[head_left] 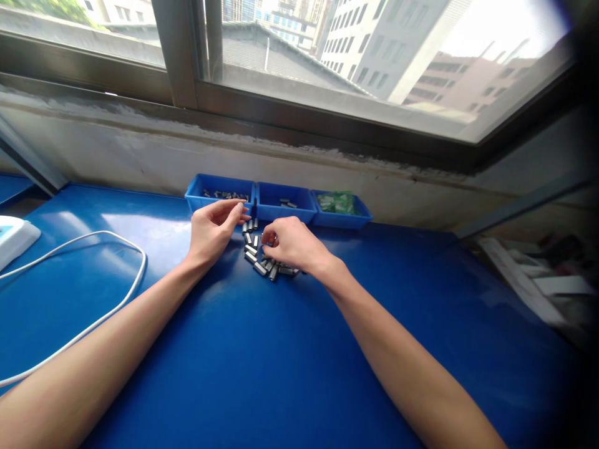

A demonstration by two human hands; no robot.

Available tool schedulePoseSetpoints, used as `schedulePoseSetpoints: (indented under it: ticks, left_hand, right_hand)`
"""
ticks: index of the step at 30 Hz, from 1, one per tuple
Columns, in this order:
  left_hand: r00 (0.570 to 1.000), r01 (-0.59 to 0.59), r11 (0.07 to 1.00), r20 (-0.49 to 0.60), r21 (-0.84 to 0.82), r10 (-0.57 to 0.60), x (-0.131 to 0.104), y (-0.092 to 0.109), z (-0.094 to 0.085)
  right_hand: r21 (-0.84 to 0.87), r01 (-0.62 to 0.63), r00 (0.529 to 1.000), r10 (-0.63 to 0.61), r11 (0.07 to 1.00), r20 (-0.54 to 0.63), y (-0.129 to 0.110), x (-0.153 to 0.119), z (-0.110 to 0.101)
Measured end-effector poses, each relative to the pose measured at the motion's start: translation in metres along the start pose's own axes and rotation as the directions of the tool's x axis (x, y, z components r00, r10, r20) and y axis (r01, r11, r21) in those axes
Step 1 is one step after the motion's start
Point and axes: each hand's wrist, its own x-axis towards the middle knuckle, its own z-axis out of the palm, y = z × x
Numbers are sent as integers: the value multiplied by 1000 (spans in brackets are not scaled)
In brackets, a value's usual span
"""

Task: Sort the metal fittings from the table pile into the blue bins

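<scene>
No legible text, labels, brands, numbers or signs anywhere in view. Nothing readable on the blue bins (286, 214), white device (17, 239) at left edge, or buildings (374, 37) outside.

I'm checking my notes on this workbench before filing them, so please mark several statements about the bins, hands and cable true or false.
1. Three blue bins stand side by side near the wall. True.
2. The green bag lies in the leftmost bin. False: it is in the rightmost one.
3. The right hand is over the pile of small metal pieces. True.
4. The left hand rests on the white cable. False: it is raised in front of the leftmost bin, away from the cable.
5. The middle bin is full to the rim. False: only a few small pieces show inside it.
</scene>
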Motion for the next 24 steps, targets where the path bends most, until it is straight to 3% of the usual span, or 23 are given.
schedulePoseSetpoints:
  ticks: [9,14,24]
  left_hand:
    - [1000,-17,1000,8,3,17,1,1,-1]
    - [1000,-13,1000,11,12,13,1,1,-2]
    - [1000,-2,1000,24,3,2,0,1,-3]
  right_hand:
    - [-6,-12,1000,12,1000,0,0,0,3]
    - [-96,-47,998,42,994,-49,0,-4,2]
    - [-148,-37,999,39,988,9,-4,-3,0]
